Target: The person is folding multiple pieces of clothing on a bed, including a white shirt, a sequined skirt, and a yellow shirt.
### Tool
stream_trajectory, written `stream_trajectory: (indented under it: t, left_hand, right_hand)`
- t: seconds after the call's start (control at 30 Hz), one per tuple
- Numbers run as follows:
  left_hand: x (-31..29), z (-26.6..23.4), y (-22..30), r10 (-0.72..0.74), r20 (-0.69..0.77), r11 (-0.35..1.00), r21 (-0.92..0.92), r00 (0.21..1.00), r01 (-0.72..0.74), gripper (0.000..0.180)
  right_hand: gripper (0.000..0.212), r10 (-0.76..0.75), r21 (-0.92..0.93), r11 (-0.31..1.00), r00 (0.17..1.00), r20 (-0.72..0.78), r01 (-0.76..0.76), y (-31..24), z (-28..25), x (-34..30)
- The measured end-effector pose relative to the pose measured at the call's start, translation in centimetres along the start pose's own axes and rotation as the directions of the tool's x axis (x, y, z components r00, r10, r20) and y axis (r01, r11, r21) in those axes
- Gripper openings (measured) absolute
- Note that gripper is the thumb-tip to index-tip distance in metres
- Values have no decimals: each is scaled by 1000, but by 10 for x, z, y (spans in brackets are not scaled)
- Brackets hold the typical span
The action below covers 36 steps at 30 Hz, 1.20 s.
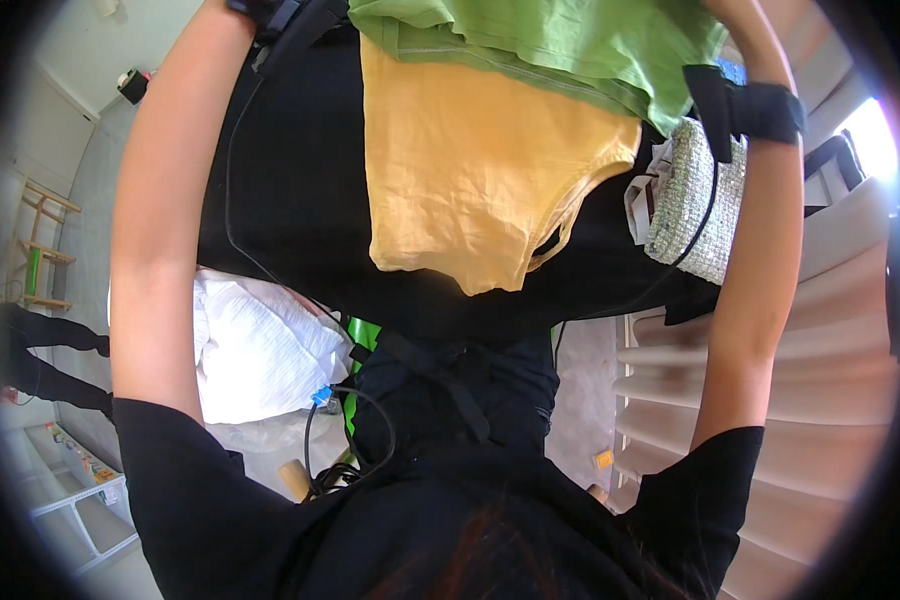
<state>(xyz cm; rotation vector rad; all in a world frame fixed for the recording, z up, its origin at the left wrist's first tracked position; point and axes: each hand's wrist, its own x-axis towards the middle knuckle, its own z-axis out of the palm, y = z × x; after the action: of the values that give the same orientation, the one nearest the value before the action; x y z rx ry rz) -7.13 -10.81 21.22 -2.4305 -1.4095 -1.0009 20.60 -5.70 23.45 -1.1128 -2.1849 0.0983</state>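
Both my arms reach up to the top edge. My left hand lies beyond that edge; only the forearm (165, 220) and a black wrist strap (270, 20) show. Of my right hand (742, 25) just the part near the wrist is seen, beside the green cloth; its fingers are out of the picture. A black band (765, 112) wraps my right wrist. The green garment (580, 45) spreads across the top, covering the upper part of a yellow garment (460, 170). The yellow one lies on a black surface (290, 190), with a curved opening at its right.
A woven light-coloured box-like thing (700, 200) sits on the right beside my forearm. White cloth (270, 345) lies lower left. Cables (232, 190) run from my wrists. Pale curtains (770, 410) hang right; a wooden rack (45, 245) and another person's legs (55, 350) are left.
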Motion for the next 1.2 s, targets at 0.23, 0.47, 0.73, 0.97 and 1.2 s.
stream_trajectory:
  t: [0.23, 0.47, 0.73, 0.97, 1.2]
  left_hand:
    - [-46, 25, -8, 112, -217, 942, 334, 970, -34, 16]
    - [-214, 50, 73, 242, -70, 899, 390, 968, -197, 13]
    - [-278, 83, 103, 60, 420, 978, 159, 905, -138, 13]
    - [-250, 81, 120, -72, 299, 989, -105, 952, 108, 51]
    - [-215, 160, 101, -262, -100, 939, 203, 960, 277, 37]
  right_hand:
    - [11, -253, -323, 932, 930, -267, 161, 11, 43, -35]
    - [29, -419, -214, 895, 901, -109, 391, -7, 70, -216]
    - [39, -343, -54, 930, 910, 232, 364, 5, 120, -300]
    - [30, -65, 310, 950, 963, 261, -20, -20, 124, -270]
    - [24, -100, 141, 979, 946, -309, 150, -53, 218, -226]
